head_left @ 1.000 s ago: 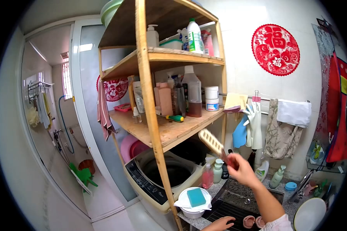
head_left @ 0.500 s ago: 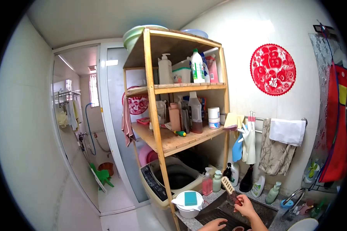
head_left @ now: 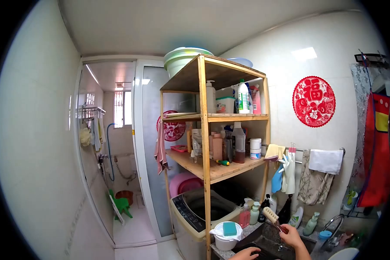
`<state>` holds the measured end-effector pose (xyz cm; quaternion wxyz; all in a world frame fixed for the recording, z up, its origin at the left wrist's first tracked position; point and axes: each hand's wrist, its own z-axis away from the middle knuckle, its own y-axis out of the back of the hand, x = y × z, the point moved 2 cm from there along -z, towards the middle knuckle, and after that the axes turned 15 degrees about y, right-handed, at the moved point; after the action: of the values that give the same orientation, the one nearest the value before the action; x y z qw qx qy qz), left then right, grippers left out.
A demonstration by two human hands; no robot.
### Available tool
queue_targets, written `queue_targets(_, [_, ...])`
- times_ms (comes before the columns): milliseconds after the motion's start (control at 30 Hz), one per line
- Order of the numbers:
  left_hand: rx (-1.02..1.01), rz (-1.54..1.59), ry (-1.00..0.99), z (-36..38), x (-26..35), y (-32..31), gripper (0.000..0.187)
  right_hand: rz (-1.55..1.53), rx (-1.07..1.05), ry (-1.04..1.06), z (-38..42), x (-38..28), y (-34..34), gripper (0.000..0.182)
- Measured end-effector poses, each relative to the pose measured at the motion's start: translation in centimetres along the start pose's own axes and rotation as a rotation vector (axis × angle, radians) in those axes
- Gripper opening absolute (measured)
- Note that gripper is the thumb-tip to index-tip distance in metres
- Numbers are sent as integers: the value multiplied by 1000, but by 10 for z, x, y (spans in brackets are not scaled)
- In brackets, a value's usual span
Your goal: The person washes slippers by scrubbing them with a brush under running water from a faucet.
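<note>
My right hand (head_left: 292,238) grips the dark handle of a scrub brush (head_left: 271,215), whose pale bristle head points up and to the left. The brush is held above the dark sink (head_left: 268,237). At the bottom edge, my left hand (head_left: 246,254) rests low over the near left part of the sink, fingers stretched out and holding nothing that I can see. Left of the sink, a white tub (head_left: 225,244) carries a turquoise sponge (head_left: 229,229). Whatever lies below my left hand is mostly cut off by the frame.
A wooden shelf (head_left: 207,173) with bottles stands over a washing machine (head_left: 187,216). Pump bottles, including a pink one (head_left: 244,216), line the sink's back edge near the faucet (head_left: 336,222). Gloves (head_left: 289,173) and towels (head_left: 313,182) hang on the wall rail. A sliding door (head_left: 149,143) stands left.
My view has tilted up and turned left, so the shelf and wall appear lower and further right. The brush stays in my right hand, and its head leans more to the left.
</note>
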<state>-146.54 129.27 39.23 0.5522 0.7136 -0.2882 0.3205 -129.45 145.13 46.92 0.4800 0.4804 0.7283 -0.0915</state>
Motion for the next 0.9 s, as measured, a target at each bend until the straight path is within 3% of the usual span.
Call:
queue_targets(100, [20,77,34,8,-13,-4,32,103,-13,104,-18,-43,-5,26])
queue_targets(133, [19,76,39,13,-10,1,33,-61,15,93,-30,-40,-5,24])
queue_targets(167, [25,79,43,15,-4,7,33,-16,-19,178,-49,-59,1,29])
queue_targets(200, [47,55,0,13,-24,2,34,-167,-65,197,-69,-49,4,37])
queue_targets(233, [-67,42,111,11,-30,5,41,-94,-53,252,-90,-36,8,39])
queue_targets(300, [-24,100,179,18,-19,26,40,53,-39,298,-132,-81,17,33])
queue_targets(333, [47,175,161,22,-13,39,39,72,-21,442,-164,-77,20,29])
queue_targets(367, [117,252,148,26,-5,54,39,40,-18,456,-179,-116,22,25])
queue_targets(400, [198,201,254,28,0,72,39,10,-16,465,-193,-153,23,23])
queue_targets(433, [278,148,361,29,6,93,39,210,66,669,-229,-148,27,22])
queue_targets(500, [531,128,207,22,9,151,42,328,143,643,-274,-183,31,23])
queue_targets(567, [636,130,154,17,21,219,44,496,223,658,-299,-224,26,24])
queue_targets(633, [799,26,2,10,37,278,43,644,352,835,-345,-234,20,23])
queue_targets(833, [971,-202,-174,-39,38,457,46,1168,377,793,-438,-276,-27,24])
queue_targets(900, [999,-216,-173,-55,55,508,45,1215,387,868,-477,-287,-39,25])
